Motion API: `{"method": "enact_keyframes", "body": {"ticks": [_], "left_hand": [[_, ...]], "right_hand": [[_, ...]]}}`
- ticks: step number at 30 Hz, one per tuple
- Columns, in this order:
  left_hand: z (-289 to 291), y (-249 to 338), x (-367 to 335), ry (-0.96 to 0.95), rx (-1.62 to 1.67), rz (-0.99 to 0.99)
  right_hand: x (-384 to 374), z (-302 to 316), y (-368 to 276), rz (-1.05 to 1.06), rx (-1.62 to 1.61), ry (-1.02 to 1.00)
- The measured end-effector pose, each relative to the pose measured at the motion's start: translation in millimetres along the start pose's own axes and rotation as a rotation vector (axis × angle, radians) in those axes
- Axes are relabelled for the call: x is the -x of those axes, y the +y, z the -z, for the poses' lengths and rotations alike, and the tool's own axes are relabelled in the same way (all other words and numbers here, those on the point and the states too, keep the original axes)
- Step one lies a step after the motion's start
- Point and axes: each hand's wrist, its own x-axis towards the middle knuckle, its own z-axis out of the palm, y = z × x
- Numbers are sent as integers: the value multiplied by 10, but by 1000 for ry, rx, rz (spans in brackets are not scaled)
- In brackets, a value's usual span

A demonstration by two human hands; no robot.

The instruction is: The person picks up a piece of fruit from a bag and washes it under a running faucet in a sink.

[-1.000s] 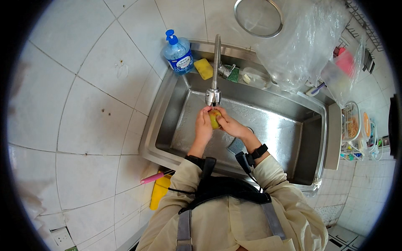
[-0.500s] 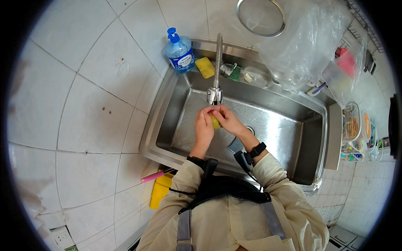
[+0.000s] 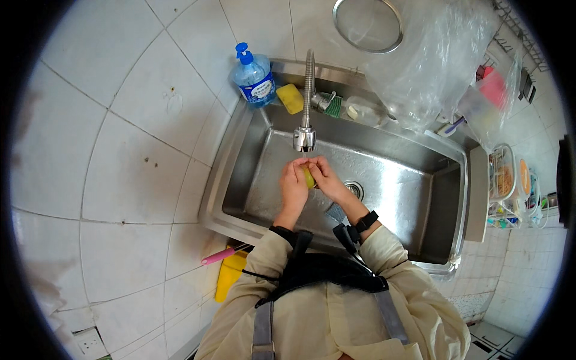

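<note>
Both my hands are closed round a small yellow-green fruit (image 3: 309, 176), whose exact kind I cannot make out. My left hand (image 3: 293, 183) wraps it from the left, and my right hand (image 3: 327, 180) covers it from the right. They are just below the chrome faucet head (image 3: 304, 139), over the steel sink (image 3: 396, 174). Water seems to run from the faucet onto my fingers. Much of the fruit is hidden by the fingers.
Along the sink's back ledge stand a blue pump bottle (image 3: 254, 78), a yellow sponge (image 3: 290, 99) and a green scouring pad (image 3: 333, 106). Clear plastic bags (image 3: 426, 66) and a round strainer (image 3: 367, 25) hang at the back right. A pink-handled tool (image 3: 218, 256) lies left of the sink.
My hands have shifted slightly, still together under the faucet with the fruit between them. The drain shows more beside my right wrist.
</note>
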Motion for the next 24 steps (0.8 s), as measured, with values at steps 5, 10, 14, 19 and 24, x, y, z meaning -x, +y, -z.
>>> {"method": "enact_keyframes", "body": {"ticks": [5,10,14,19,24], "left_hand": [[-25,-67,35,6,-16,-158],[-57,-145,39,50,132,-179],[-65,-184,84,59,218,-106],[-81,-177,82,53,268,-66],[-72,-162,70,28,318,-50]], "right_hand": [[-75,-90,-187,-88,-41,132],[-90,-27,-176,35,-4,-16],[-42,43,-186,1,-49,-150],[37,103,-187,70,-80,-204],[38,111,-184,75,-52,-203]]}}
